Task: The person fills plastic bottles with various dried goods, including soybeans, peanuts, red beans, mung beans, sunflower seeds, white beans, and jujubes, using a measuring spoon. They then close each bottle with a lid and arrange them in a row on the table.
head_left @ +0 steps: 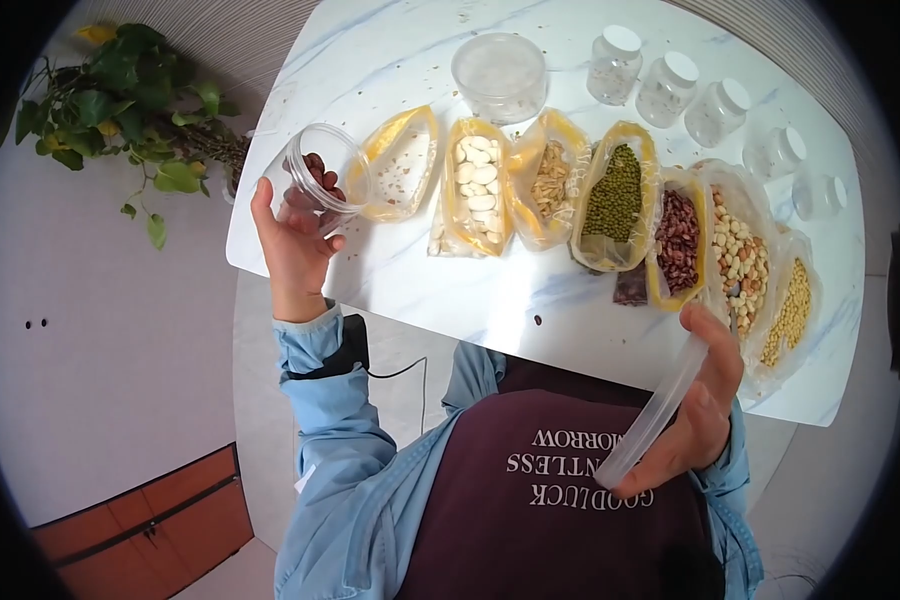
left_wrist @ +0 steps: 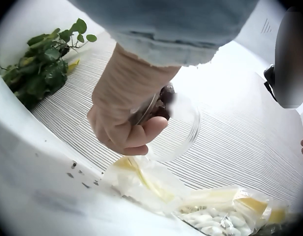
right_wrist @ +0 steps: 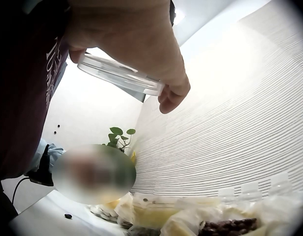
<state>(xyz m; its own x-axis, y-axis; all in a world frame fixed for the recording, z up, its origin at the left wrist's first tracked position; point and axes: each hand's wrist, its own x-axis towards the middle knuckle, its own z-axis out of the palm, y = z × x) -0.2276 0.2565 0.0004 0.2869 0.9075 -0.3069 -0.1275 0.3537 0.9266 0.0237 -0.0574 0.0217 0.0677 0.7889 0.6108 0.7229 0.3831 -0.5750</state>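
Left hand (head_left: 298,248) clamped around an open, tilted clear tub (head_left: 350,207) of dark red pieces (head_left: 322,174), near an open bag (head_left: 410,165); right hand (head_left: 705,400) grips a round lid (head_left: 652,422) by its edges. Further tipping could spill the pieces; a slack grip could drop the lid

A white table (head_left: 570,295) veined blue-gray carries yellow-banded bags (head_left: 404,165), white beans (head_left: 480,190) at left, green beans (head_left: 613,200) mid-row and pale yellow grains (head_left: 792,310) at right; white letters (head_left: 553,465) mark a maroon shirt (head_left: 500,425) under a light-blue jacket (head_left: 340,440).
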